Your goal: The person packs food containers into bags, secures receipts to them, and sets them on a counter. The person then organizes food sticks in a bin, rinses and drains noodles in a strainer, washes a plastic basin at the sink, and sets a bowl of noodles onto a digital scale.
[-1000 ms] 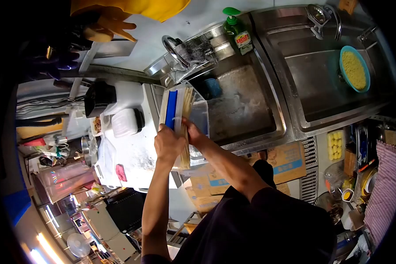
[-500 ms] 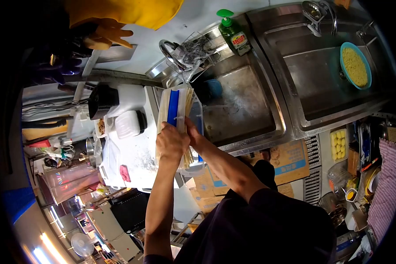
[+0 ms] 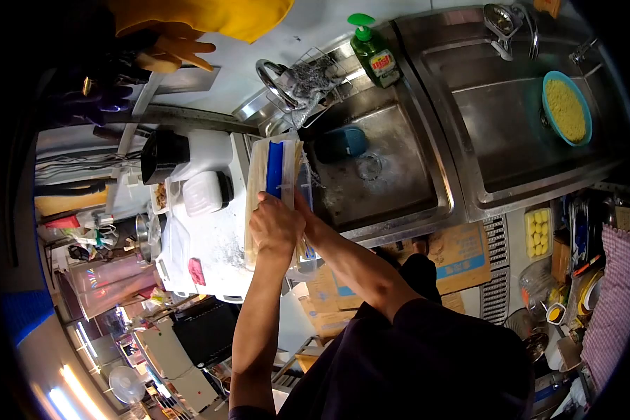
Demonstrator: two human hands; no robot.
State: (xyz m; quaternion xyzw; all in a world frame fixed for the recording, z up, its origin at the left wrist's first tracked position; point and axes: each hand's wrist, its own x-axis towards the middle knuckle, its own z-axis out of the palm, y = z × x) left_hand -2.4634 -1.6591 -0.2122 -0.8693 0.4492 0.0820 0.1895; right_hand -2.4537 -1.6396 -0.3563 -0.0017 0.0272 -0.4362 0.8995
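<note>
A bundle of wooden skewers [image 3: 295,183] is being gripped over a clear plastic container [image 3: 281,175] at the left sink's edge, both hands closed around it: the left hand [image 3: 276,224] clenching the sticks, the right hand [image 3: 302,210] probably pinching them, though it is half hidden. Keeping the sticks aligned would help. A blue bowl [image 3: 565,106] in the right sink [image 3: 511,119] is holding yellow noodles; a soap bottle [image 3: 372,50] is standing behind.

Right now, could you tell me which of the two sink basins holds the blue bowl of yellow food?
The far basin, away from the hands; the near basin has no such bowl.
</note>
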